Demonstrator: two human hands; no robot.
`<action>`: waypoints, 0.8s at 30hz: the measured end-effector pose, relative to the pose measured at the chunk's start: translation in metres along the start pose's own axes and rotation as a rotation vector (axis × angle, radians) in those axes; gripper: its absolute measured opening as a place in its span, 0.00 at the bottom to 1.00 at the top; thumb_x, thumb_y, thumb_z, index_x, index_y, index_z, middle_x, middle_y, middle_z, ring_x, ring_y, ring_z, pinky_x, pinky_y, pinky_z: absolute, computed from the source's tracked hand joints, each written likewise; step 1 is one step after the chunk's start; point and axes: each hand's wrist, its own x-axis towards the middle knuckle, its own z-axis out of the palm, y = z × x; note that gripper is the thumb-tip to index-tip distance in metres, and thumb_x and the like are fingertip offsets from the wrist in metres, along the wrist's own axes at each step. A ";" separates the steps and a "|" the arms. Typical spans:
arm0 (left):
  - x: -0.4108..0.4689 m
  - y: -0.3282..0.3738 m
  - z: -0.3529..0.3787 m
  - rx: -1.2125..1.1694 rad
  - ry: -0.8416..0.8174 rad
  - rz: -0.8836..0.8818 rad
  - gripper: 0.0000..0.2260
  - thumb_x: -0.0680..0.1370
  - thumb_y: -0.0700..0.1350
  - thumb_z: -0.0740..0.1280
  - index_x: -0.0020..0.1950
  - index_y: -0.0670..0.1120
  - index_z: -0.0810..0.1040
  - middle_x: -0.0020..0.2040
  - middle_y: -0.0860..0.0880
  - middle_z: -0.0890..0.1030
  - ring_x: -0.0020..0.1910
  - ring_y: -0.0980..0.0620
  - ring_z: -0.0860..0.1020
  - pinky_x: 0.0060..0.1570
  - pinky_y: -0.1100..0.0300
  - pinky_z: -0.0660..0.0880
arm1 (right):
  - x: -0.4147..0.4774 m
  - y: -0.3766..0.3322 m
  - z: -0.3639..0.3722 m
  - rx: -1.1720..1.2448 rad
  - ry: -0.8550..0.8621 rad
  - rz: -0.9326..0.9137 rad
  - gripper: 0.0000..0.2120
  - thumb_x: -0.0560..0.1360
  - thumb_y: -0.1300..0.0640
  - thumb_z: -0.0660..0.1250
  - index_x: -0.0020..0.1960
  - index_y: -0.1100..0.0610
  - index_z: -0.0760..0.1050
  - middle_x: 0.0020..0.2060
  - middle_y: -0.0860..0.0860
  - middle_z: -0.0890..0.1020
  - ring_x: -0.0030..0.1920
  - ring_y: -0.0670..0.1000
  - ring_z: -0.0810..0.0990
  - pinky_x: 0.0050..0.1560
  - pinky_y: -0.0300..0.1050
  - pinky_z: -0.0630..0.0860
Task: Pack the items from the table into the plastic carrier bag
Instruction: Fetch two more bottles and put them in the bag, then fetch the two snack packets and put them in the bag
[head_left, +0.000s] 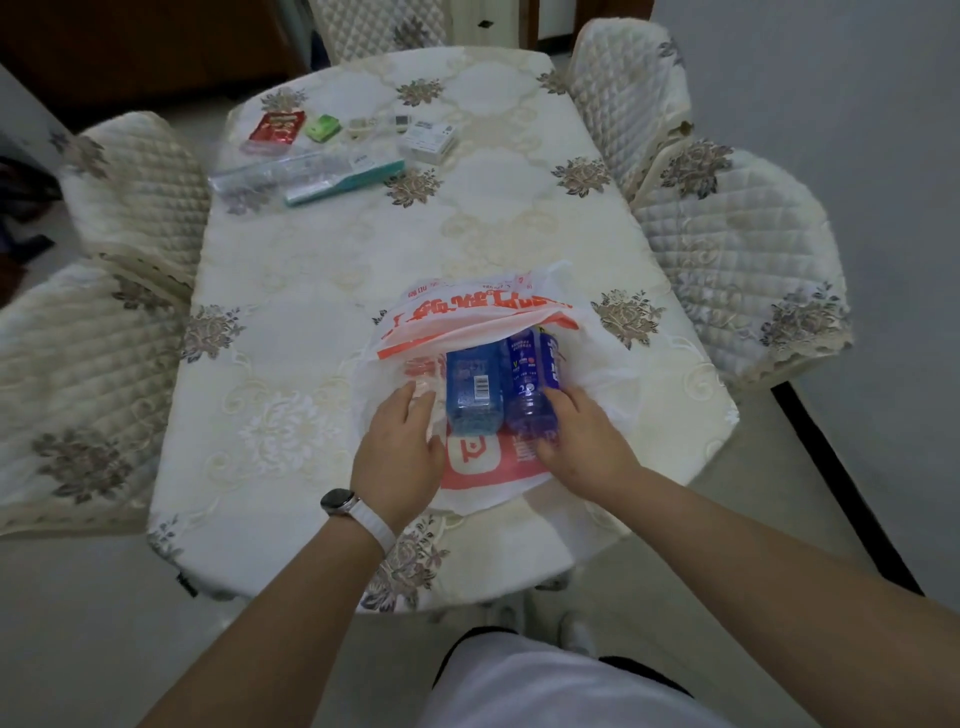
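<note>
- Near the front edge of the table (311, 312), the plastic carrier bag (483, 312) lay flat in front of me. Three bottles lay side by side on its lower sheet.
- My right hand (576, 436) was curled round the base of the dark blue bottle (524, 374), gripping it from the right.
- My left hand (400, 441) lay over the clear bottle (415, 370) and the film beside it. I could not tell whether it pinched the film or only pressed.
- Between them sat the flat blue bottle (474, 389), barcode up, touching the dark blue one.
- As I judged it, the step was to seat the bottles deeper. The way to do it well was to hold the lower sheet down with the left hand and slide with the right, keeping the bottles parallel so none rolled out sideways.
- The film looked thin and slack, so it would likely bunch if I pushed fast.
- The bag was white with orange-red print. Its upper sheet covered the bottles' far ends, and their near ends lay bare.
- Well apart, at the far end, waited a red packet (275, 130), a green packet (322, 126), a white box (427, 140), a long teal-edged box (345, 179) and a clear pouch (254, 179). Much of the packing was not yet done.
</note>
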 end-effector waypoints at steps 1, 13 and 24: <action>-0.007 0.005 -0.002 0.012 0.006 0.012 0.24 0.77 0.43 0.68 0.73 0.43 0.69 0.74 0.42 0.68 0.73 0.43 0.66 0.68 0.48 0.69 | -0.007 0.000 -0.004 -0.009 0.007 -0.033 0.28 0.72 0.52 0.68 0.71 0.52 0.66 0.65 0.51 0.72 0.61 0.54 0.73 0.59 0.50 0.75; -0.093 0.033 -0.029 0.172 0.227 0.109 0.22 0.72 0.42 0.72 0.65 0.39 0.76 0.64 0.39 0.77 0.63 0.40 0.76 0.60 0.48 0.76 | -0.049 -0.037 -0.035 -0.281 0.073 -0.514 0.23 0.74 0.46 0.63 0.62 0.58 0.77 0.60 0.55 0.79 0.57 0.57 0.78 0.54 0.53 0.78; -0.172 -0.049 -0.076 0.218 0.369 -0.029 0.20 0.76 0.48 0.64 0.65 0.40 0.77 0.64 0.40 0.77 0.63 0.40 0.76 0.59 0.45 0.76 | -0.061 -0.157 0.007 -0.384 0.010 -0.831 0.23 0.77 0.42 0.59 0.64 0.55 0.75 0.62 0.54 0.79 0.61 0.57 0.77 0.56 0.53 0.77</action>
